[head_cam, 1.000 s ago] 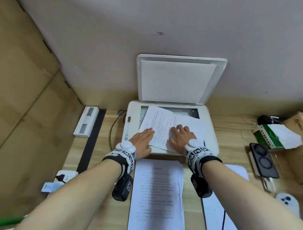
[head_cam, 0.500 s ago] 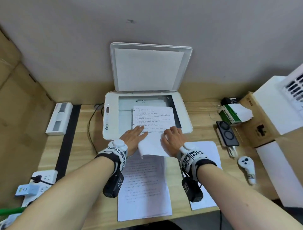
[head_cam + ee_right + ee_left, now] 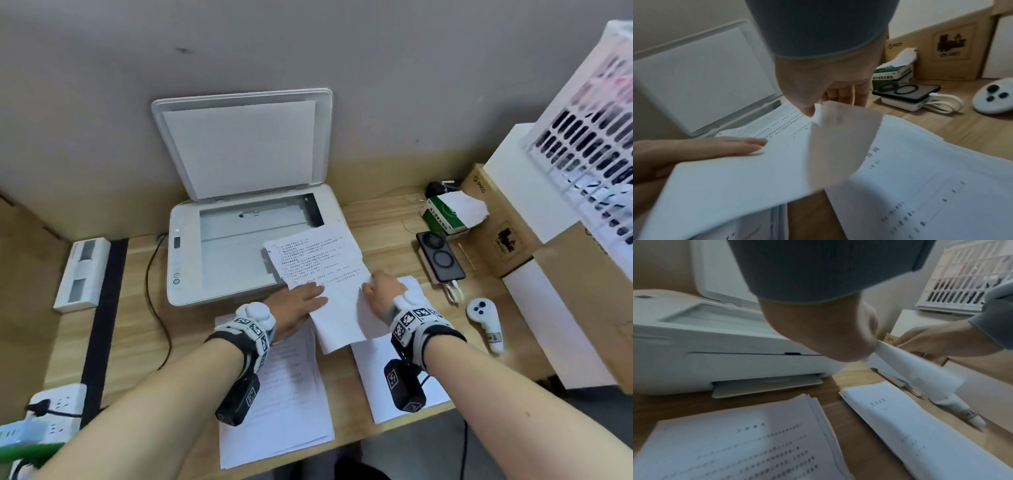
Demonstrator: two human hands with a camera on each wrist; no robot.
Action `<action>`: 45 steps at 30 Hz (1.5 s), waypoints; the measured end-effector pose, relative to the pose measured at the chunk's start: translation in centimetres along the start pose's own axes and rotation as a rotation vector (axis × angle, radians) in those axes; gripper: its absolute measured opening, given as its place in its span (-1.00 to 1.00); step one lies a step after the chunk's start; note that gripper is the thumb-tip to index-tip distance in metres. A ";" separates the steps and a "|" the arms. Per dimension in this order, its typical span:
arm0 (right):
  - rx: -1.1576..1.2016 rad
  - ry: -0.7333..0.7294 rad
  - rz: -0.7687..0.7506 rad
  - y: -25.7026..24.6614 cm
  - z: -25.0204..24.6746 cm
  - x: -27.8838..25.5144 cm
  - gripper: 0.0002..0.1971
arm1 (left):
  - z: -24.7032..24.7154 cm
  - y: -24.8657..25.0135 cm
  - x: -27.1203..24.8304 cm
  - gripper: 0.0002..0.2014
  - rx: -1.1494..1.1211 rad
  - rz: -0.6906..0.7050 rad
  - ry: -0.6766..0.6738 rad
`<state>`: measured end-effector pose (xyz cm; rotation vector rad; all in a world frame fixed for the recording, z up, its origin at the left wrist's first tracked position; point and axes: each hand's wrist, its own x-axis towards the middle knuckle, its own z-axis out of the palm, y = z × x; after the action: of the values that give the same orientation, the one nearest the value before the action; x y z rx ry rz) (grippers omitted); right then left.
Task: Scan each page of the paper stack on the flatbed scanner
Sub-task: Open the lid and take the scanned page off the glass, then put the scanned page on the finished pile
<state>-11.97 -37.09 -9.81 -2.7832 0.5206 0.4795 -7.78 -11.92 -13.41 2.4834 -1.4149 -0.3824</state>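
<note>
From my seat, starting at the left: the flatbed scanner (image 3: 239, 253) stands with its lid (image 3: 243, 144) raised and the glass bare, so no page is being scanned right now. In front of it on the desk (image 3: 137, 342) lies the thick paper stack (image 3: 291, 394), printed side up – I judge those pages are waiting, though I can't tell which pile is which for certain. My left hand (image 3: 301, 305) lies flat, fingers straight, pressing the near left edge of the one loose sheet (image 3: 329, 274), which hangs over the scanner's front right corner. My right hand (image 3: 380, 291) pinches that sheet's right edge between thumb and fingers. Under it sits a thinner pile (image 3: 404, 387) – likely the finished pages. By my reckoning this sheet is heading there, and most of the job remains.
</note>
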 end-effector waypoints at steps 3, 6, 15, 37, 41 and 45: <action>0.002 -0.088 0.062 4.2 0.5 -0.1 -0.75 | 2.1 1.5 2.8 -0.45 -0.027 0.088 -0.035; 0.068 -0.158 0.119 8.8 2.9 0.2 -0.81 | 3.8 4.3 5.6 -0.55 -0.073 0.114 -0.104; 0.119 -0.305 0.205 18.7 7.3 -2.0 -0.80 | 9.1 10.3 9.3 -0.55 -0.069 0.233 -0.306; 0.140 -0.134 0.298 17.0 8.3 -4.1 -0.77 | 9.7 9.7 7.3 -0.38 0.129 0.070 -0.466; 0.238 -0.101 0.216 11.7 9.6 -3.9 -0.76 | 7.5 5.8 3.0 -0.31 0.134 -0.013 -0.398; 0.342 -0.136 0.094 6.1 11.9 -3.1 -0.72 | 5.9 2.6 -1.9 -0.35 0.148 -0.172 -0.378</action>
<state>-20.29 -37.81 -20.69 -2.3908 0.6375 0.5393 -12.83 -12.14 -17.82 2.7708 -1.4051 -0.8495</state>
